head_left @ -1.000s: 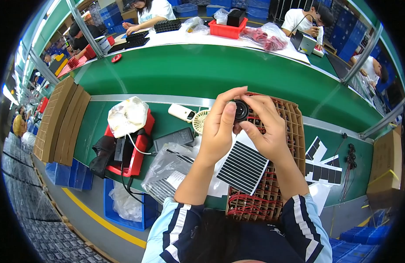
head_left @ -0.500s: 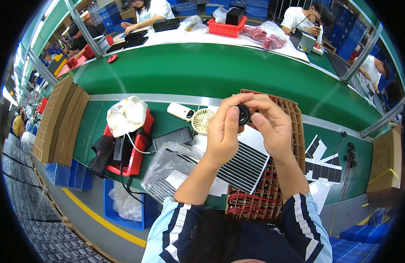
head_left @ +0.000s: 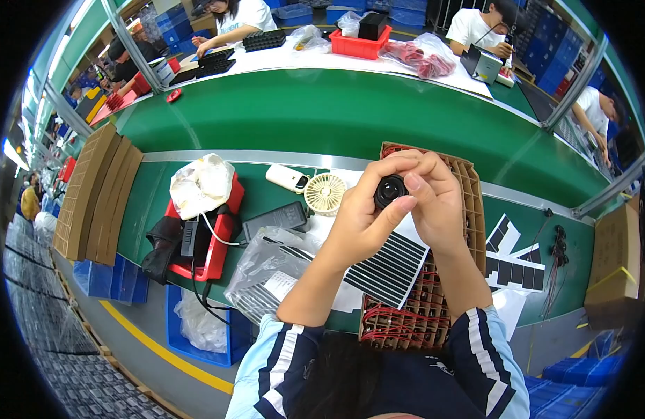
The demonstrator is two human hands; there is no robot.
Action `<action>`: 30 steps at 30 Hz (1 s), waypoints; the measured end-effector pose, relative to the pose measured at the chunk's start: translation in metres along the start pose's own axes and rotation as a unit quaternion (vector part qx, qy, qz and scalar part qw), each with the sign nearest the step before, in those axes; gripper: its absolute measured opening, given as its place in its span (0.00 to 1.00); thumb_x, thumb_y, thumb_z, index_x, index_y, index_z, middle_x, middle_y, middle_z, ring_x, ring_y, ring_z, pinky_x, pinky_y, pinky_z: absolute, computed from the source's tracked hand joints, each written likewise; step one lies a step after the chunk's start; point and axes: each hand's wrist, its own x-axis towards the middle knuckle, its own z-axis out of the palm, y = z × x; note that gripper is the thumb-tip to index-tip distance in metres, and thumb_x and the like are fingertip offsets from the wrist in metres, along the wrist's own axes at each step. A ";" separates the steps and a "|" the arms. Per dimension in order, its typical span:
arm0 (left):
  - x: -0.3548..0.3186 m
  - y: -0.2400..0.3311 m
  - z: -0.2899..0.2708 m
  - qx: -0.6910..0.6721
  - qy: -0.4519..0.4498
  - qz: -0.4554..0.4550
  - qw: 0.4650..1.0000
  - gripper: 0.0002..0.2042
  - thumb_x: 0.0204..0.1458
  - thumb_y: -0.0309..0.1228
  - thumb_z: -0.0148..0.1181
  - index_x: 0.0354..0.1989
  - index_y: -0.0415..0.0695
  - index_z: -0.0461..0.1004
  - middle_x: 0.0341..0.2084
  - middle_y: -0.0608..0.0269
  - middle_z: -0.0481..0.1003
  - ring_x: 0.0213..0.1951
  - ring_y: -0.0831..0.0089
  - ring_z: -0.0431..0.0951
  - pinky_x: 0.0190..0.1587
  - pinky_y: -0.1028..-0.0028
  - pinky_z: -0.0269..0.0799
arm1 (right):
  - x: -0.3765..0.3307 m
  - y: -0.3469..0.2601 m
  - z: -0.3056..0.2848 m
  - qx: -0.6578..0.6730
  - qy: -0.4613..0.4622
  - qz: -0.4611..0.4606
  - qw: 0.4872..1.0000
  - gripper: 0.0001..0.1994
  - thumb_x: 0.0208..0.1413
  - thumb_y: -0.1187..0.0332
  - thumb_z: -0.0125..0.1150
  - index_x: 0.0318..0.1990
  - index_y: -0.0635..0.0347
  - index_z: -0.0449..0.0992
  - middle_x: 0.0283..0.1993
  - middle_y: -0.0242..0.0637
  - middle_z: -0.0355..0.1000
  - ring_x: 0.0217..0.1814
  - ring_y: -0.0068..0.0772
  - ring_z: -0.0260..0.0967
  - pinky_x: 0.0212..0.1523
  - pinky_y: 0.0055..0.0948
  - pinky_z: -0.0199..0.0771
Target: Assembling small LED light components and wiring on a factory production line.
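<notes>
Between my two hands I hold a small round black part [head_left: 390, 192], with a ringed rim and a raised dome in its middle, like a small speaker. My left hand [head_left: 365, 220] wraps around its left side, with the thumb along its lower edge. Closed on the other side, my right hand [head_left: 436, 209] presses a thumb near the rim. Below them lies a white sheet with black strips [head_left: 389, 269]. A divided cardboard tray [head_left: 474, 202], with black round parts and red wires in its cells, extends under and beside my right forearm.
Left of my hands are a cream handheld fan [head_left: 326, 193], a black power adapter [head_left: 275, 219], a clear plastic bag [head_left: 266, 265] and a red bin [head_left: 228, 241]. White sheets with black pads [head_left: 516, 271] and black cables [head_left: 558, 248] lie right. Other people work across the green divider [head_left: 322, 108].
The round black part has turned so its domed face shows more fully. Both my thumbs have shifted down around its rim.
</notes>
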 end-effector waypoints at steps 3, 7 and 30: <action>-0.001 -0.002 -0.002 0.009 -0.007 0.028 1.000 0.18 0.51 0.31 0.52 0.50 0.39 0.61 0.43 0.56 0.67 0.43 0.70 0.69 0.46 0.76 0.63 | -0.001 0.000 0.003 -0.022 0.016 -0.005 1.000 0.06 0.55 0.70 0.50 0.32 0.64 0.66 0.39 0.36 0.65 0.40 0.21 0.62 0.43 0.21 0.63; -0.001 0.003 -0.002 -0.095 -0.018 -0.062 0.993 0.19 0.53 0.32 0.48 0.52 0.39 0.60 0.42 0.57 0.67 0.40 0.71 0.69 0.44 0.77 0.63 | -0.004 -0.006 0.003 0.002 0.000 0.012 1.000 0.06 0.56 0.70 0.48 0.33 0.63 0.65 0.38 0.35 0.64 0.39 0.20 0.61 0.41 0.20 0.62; 0.003 -0.011 0.006 -0.176 0.029 -0.042 0.983 0.22 0.55 0.37 0.47 0.55 0.43 0.49 0.32 0.60 0.72 0.29 0.85 0.67 0.27 0.88 0.62 | 0.001 0.002 -0.004 -0.042 0.031 -0.008 0.999 0.10 0.57 0.67 0.45 0.33 0.66 0.65 0.39 0.40 0.68 0.31 0.18 0.68 0.23 0.14 0.71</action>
